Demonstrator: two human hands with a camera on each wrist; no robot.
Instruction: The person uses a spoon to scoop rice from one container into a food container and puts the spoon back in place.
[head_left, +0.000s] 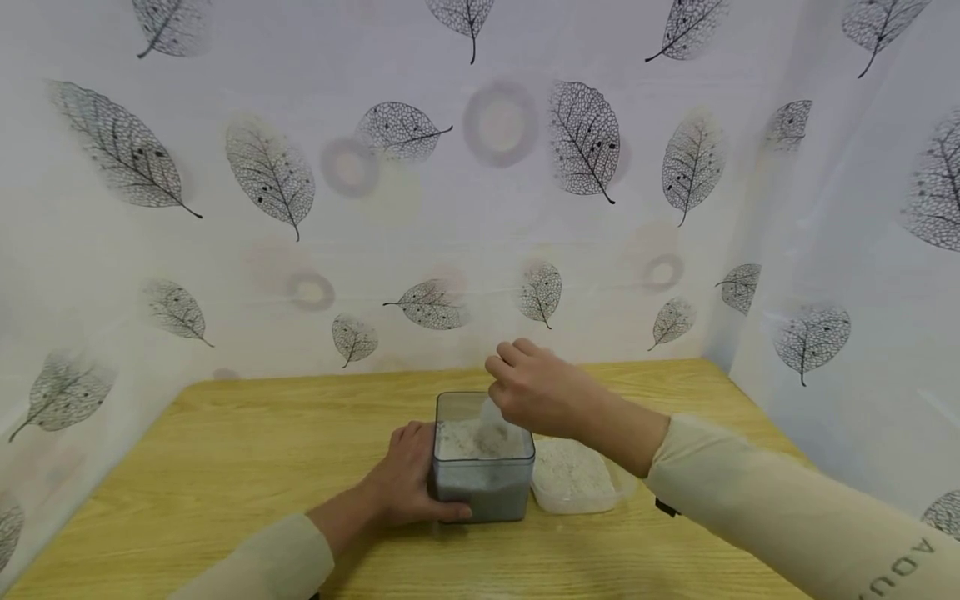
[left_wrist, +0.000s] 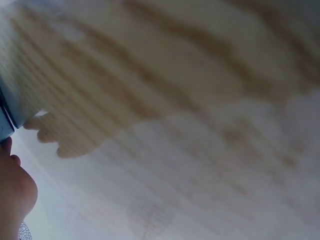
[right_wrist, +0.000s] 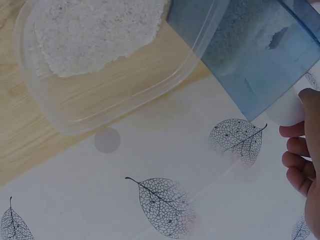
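Observation:
A square blue-grey see-through container [head_left: 483,492] with white rice [head_left: 457,437] inside stands on the table. My left hand [head_left: 411,479] grips its left side, thumb along the front and fingers toward the back. Over the container's back right corner, my right hand [head_left: 543,392] holds a white scoop [head_left: 492,414] whose lower part dips inside. In the right wrist view the scoop's pale end [right_wrist: 287,110] shows beside curled fingers. Right of the container sits a shallow clear plastic box [head_left: 581,505] with rice [right_wrist: 100,32] in it. The left wrist view catches only the container's edge [left_wrist: 6,117] and part of the hand.
The wood-grain table [head_left: 247,475] has its far edge against a pale sheet [head_left: 420,225] printed with leaves. More of this sheet stands along the left and right sides. The shallow box lies below my right forearm, close against the container.

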